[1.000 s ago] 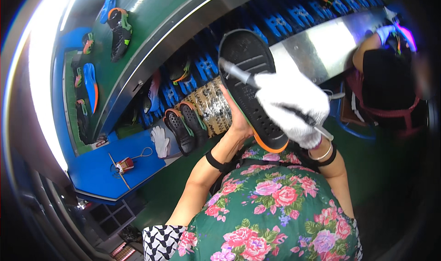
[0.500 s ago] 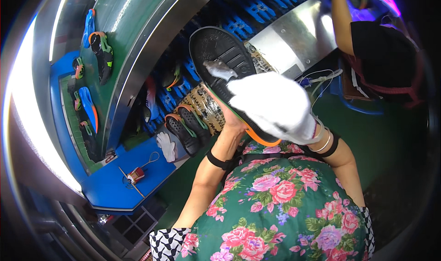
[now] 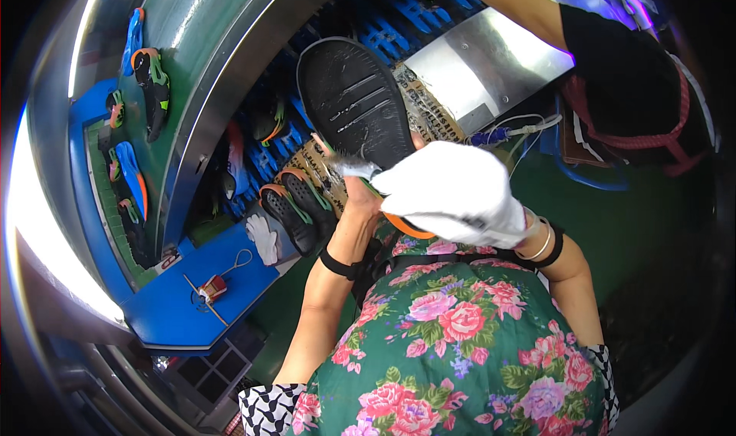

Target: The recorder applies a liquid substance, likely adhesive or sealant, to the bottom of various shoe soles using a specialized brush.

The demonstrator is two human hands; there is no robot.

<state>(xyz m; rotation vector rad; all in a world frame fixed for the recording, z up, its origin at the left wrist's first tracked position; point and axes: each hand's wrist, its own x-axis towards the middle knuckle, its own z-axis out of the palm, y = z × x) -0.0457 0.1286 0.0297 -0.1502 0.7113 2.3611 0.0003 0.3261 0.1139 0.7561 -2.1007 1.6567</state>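
Note:
A black clog (image 3: 359, 102) is held sole up in front of me, with an orange and green edge showing near its lower end. My bare left hand (image 3: 362, 197) grips it from beneath and along its left side, most of the fingers hidden behind it. My right hand (image 3: 448, 194), in a white glove, is closed around a brush (image 3: 354, 167) whose handle is hidden. The brush's pale, motion-blurred bristles lie at the lower left edge of the sole. Wet-looking shiny streaks show on the ribbed sole.
Black clogs with orange and green straps (image 3: 295, 206) stand by taped cardboard (image 3: 425, 110). White gloves (image 3: 264, 238) and a small red item with a stick (image 3: 212, 286) lie on a blue table (image 3: 165, 306). Shoe parts ride a green belt (image 3: 188, 22). A co-worker's arm (image 3: 521, 6) reaches in at upper right.
The brush has moved from the middle of the sole down to its lower left edge. The clog has shifted slightly left and turned more upright. The co-worker's arm has reached further left.

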